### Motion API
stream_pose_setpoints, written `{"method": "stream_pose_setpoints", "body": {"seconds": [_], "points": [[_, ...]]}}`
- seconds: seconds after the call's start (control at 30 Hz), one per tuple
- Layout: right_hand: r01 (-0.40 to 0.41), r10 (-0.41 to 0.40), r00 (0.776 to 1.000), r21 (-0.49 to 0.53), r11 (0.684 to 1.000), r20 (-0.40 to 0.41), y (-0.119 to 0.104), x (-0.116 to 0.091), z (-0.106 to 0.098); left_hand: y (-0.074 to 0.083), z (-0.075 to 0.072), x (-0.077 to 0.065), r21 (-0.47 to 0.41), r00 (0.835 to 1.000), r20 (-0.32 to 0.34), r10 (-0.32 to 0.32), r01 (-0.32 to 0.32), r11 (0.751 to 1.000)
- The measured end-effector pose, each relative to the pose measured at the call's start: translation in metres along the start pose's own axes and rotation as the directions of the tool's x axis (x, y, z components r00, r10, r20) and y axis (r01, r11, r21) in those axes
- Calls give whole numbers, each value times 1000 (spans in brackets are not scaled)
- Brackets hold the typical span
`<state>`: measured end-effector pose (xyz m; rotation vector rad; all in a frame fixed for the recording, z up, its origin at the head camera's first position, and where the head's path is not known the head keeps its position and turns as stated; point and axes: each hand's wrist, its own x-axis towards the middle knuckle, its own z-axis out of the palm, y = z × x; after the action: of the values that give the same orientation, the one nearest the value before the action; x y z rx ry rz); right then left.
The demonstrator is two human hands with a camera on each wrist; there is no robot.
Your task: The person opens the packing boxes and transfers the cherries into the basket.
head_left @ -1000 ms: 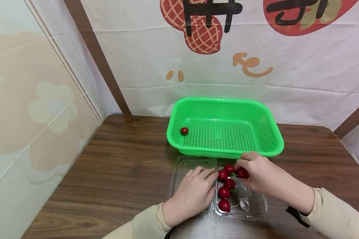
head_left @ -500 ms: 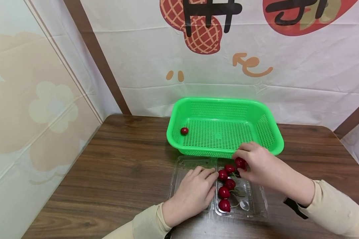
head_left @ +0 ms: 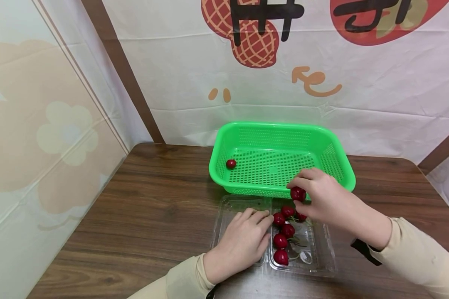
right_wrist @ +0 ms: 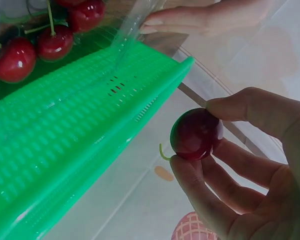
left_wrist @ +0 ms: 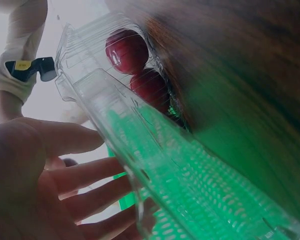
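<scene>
My right hand (head_left: 323,199) pinches a dark red cherry (head_left: 297,194) between thumb and fingers, just above the near rim of the green basket (head_left: 349,182). A short green stem shows on that cherry (right_wrist: 196,134) in the right wrist view. My left hand (head_left: 243,243) rests on the lid half of a clear plastic box (head_left: 321,265), its fingers near the hinge and nearly straight in the left wrist view. Several cherries (head_left: 280,241) with stems lie in the box's right half. One cherry (head_left: 230,164) sits in the basket's left end.
The basket stands at the back of the brown wooden table (head_left: 146,199), directly behind the box. A white printed cloth (head_left: 179,83) hangs behind the table, and another patterned sheet (head_left: 41,145) runs down the left side.
My right hand has lifted one cherry out of the box and carried it forward and slightly left to the basket's near rim. The left hand has stayed in place.
</scene>
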<state>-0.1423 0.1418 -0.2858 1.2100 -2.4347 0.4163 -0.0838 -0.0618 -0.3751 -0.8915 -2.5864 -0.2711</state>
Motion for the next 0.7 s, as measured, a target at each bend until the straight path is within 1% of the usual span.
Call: {"method": "stream_pose_setpoints", "body": {"seconds": [0.17, 0.3, 0.53, 0.7], "points": [[3, -3, 1000, 13, 1000, 13, 3, 9, -1, 0, 0, 0, -2, 1000, -6, 4, -4, 1000], [-11, 11, 999, 19, 1000, 36, 8, 16, 0, 1, -1, 0, -5, 1000, 5, 3, -3, 1000], [21, -22, 999, 25, 999, 32, 18, 31, 4, 1, -2, 0, -5, 1000, 12, -1, 1, 1000], [-7, 6, 998, 27, 1000, 62, 24, 41, 7, 1, -1, 0, -4, 1000, 5, 1, -1, 1000]]}}
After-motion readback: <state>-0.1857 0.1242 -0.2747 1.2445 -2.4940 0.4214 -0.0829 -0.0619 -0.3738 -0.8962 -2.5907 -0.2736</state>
